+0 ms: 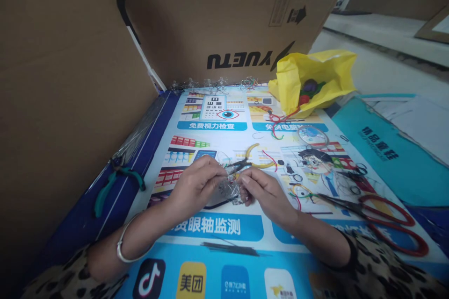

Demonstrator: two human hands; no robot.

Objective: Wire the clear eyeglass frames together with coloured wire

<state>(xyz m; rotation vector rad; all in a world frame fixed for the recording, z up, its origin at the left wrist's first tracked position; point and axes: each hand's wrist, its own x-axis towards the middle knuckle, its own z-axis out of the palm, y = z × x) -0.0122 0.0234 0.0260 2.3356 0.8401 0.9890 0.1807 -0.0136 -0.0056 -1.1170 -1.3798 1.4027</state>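
Head view: your left hand [196, 182] and right hand [261, 189] meet near the middle of the table [217, 142], each grip pinched narrow on 1 small clear wire-and-bead piece [232, 191] held between them. The wire looks thin; I judge a hard twist could kink it or prick a fingertip. The yellow-handled pliers [254, 164] lie just beyond your knuckles, the red-handled scissors [379, 217] toward the right edge, so a wide elbow swing could snag either.

Hands centre on poster [217, 238]; scissors [382, 212] right, cutters [115, 182] left, bag [315, 81] behind right, cardboard wall [217, 14] behind, pliers [254, 162] just behind hands.
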